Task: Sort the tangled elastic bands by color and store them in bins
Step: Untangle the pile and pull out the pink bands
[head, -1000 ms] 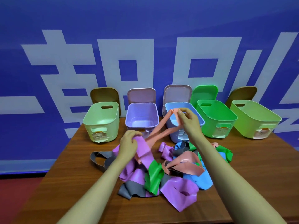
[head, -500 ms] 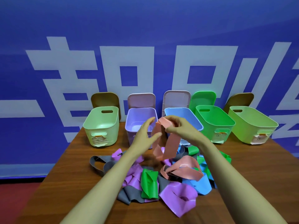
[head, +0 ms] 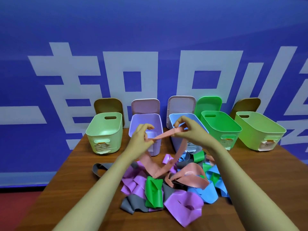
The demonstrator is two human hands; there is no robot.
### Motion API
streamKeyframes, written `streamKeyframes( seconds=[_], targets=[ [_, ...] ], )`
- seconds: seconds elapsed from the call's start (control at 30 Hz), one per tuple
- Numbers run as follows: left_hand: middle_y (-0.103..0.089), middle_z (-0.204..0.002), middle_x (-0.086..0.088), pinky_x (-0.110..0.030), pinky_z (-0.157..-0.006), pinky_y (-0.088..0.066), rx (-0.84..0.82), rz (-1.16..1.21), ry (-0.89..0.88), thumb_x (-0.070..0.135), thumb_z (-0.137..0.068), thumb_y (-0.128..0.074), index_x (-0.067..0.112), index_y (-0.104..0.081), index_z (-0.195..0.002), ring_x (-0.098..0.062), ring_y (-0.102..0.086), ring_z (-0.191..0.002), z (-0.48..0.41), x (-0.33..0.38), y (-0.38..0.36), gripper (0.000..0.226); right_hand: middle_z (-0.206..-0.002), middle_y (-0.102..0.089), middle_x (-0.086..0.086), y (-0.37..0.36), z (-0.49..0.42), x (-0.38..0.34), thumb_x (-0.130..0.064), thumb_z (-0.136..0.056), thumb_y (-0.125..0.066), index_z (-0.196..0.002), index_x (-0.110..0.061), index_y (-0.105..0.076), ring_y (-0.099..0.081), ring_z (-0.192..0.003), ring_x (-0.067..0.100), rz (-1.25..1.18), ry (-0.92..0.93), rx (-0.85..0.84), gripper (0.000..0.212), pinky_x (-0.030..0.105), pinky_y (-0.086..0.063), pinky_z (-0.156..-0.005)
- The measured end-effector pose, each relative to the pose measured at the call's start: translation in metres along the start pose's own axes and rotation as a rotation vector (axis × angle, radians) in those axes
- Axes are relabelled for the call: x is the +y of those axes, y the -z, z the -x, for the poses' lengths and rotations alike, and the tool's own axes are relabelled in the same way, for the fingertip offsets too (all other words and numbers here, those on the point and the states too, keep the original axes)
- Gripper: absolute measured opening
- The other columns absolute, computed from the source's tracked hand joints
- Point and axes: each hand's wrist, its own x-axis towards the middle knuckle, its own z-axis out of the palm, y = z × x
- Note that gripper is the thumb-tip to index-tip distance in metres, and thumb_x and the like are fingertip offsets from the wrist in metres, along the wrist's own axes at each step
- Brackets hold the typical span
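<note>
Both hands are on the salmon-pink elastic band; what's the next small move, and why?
Probably raise both hands slightly: the left hand and right hand pinch the top of the salmon-pink elastic band, but its lower loop hangs into the tangled pile of coloured bands, so it may not be free.

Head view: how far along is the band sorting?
Done: nothing visible; the bins show no bands inside. In hand: left hand and right hand pinch one salmon band. Left: the tangled pile of purple, green, blue, grey and salmon bands.
</note>
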Motion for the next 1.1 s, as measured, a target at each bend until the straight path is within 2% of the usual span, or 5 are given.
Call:
streamKeyframes(
  seconds=[0.27, 0.43, 0.57, 0.93, 1.1],
  targets=[
    [-0.068, -0.106, 0.005, -0.021, -0.076, -0.052, -0.552, 0.552, 0.326, 0.014, -0.081, -0.072, 0.027, -0.057, -0.119, -0.007, -0.064, -0.087, 0.014, 0.011, -0.012, 0.043, -0.086, -0.060, -0.006, -0.005, -0.008, -0.003, -0.014, -0.078, -0.074, -0.087, -0.018, -0.057, -0.053, -0.077, 0.009, -0.144, 0.011, -0.009, 0.020, 0.020, -0.045, -0.072],
    [-0.063, -0.073, 0.002, -0.026, -0.067, -0.041, -0.032, 0.217, 0.252, 0.001, -0.077, -0.066, 0.014, -0.069, -0.081, -0.001, -0.052, -0.060, 0.004, 0.000, -0.024, 0.014, -0.075, -0.055, -0.019, 0.000, -0.004, -0.001, -0.008, -0.079, -0.072, -0.089, -0.021, -0.055, -0.044, -0.062, 0.001, -0.086, -0.004, -0.039, 0.024, 0.010, -0.037, -0.056],
    [-0.050, -0.095, -0.003, -0.022, -0.088, -0.036, 0.518, -0.060, -0.057, 0.003, -0.075, -0.050, 0.003, -0.056, -0.086, -0.018, -0.047, -0.093, -0.003, 0.003, -0.016, 0.012, -0.093, -0.049, -0.010, -0.002, -0.004, 0.012, -0.014, -0.072, -0.078, -0.101, -0.026, -0.054, -0.045, -0.070, 0.006, 0.086, -0.061, -0.117, 0.039, 0.013, -0.037, -0.062],
    [-0.049, -0.113, 0.005, -0.024, -0.083, -0.039, -0.350, -0.067, 0.112, 0.046, -0.069, -0.077, 0.025, -0.033, -0.135, -0.015, -0.051, -0.100, 0.011, -0.016, -0.011, 0.082, -0.098, -0.051, -0.011, -0.001, -0.010, 0.017, -0.011, -0.075, -0.074, -0.111, -0.021, -0.056, -0.046, -0.088, 0.000, 0.260, -0.012, -0.208, 0.041, 0.016, -0.040, -0.078],
    [-0.058, -0.086, 0.003, -0.024, -0.076, -0.040, 0.008, 0.169, 0.152, 0.031, -0.078, -0.052, 0.024, -0.058, -0.111, -0.016, -0.054, -0.083, -0.001, -0.006, 0.001, 0.034, -0.107, -0.056, 0.005, -0.005, -0.014, 0.030, -0.006, -0.081, -0.060, -0.108, -0.018, -0.058, -0.050, -0.096, 0.021, 0.460, -0.014, -0.176, 0.030, 0.027, -0.038, -0.079]
  ],
)
